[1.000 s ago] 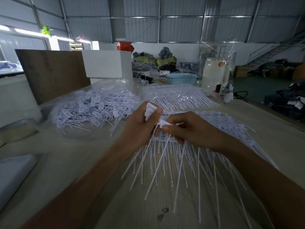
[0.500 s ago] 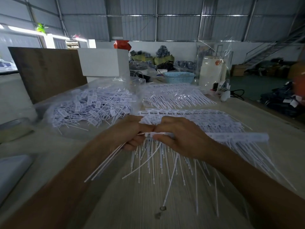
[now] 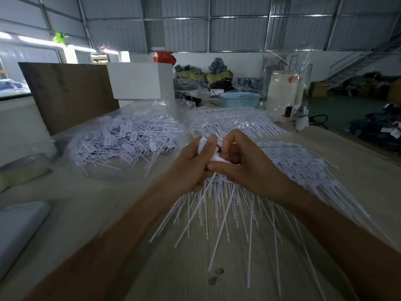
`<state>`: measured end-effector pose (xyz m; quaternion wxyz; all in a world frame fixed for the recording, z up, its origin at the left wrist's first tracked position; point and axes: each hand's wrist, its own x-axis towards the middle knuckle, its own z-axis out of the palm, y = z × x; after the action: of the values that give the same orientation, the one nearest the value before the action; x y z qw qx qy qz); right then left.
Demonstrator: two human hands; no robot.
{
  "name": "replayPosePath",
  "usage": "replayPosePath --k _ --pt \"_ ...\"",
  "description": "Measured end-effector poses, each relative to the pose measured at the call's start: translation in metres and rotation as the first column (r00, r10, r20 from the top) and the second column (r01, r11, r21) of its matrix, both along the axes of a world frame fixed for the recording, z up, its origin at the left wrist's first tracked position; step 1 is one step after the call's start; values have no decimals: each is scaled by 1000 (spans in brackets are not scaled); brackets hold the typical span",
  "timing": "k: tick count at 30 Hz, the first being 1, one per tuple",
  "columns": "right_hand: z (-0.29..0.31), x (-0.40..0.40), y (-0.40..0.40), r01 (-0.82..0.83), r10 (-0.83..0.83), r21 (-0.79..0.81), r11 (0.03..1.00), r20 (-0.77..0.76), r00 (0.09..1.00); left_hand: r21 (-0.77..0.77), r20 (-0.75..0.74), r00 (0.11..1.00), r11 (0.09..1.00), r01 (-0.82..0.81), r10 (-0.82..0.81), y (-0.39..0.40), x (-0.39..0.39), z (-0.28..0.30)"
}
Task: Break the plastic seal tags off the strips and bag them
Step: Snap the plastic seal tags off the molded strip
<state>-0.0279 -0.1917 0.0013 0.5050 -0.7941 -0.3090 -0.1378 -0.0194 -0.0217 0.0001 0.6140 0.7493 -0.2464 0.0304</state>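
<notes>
White seal tags (image 3: 208, 149) pinched between left hand (image 3: 191, 164) and right hand (image 3: 245, 168), apparently mid-snap, above strips (image 3: 303, 168).

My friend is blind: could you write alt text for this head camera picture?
Two hands, left and right, pinch white seal tags above strips fanned over a wooden table. A clear bag of loose tags lies left.

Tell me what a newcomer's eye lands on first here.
First, the two hands meeting mid-frame: the left hand and right hand both pinch white seal tags, whose thin tails fan down toward the camera. Next, the clear bag of loose tags heaped on the table to the left, and the uncut strips spread to the right.
</notes>
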Motion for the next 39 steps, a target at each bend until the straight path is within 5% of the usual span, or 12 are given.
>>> replayPosePath --k 8,18,25,30,32,36,39 --pt "12 0 -15 -12 -12 -237 971 -101 995 -115 -4 997 990 -81 81 7 3 1" --pt "-6 -5 2 -11 6 -59 998 -75 997 -197 -52 996 978 -76 67 9 5 -6" --pt "-8 -5 3 192 -113 -273 942 281 953 -203 -279 960 977 -62 3 13 13 -4" --pt "-12 -5 3 280 -39 -430 858 491 871 -108 -469 879 993 41 -87 21 17 -2" --pt "-9 -4 0 261 -3 -490 832 466 885 -8 -440 895 996 85 -80 26 15 0" --pt "1 1 -7 149 28 -523 839 316 948 231 -78 996 971 59 -42 30 9 7" --pt "7 1 -15 -112 148 -532 839 25 989 348 -102 975 911 223 -200 29 1 9"
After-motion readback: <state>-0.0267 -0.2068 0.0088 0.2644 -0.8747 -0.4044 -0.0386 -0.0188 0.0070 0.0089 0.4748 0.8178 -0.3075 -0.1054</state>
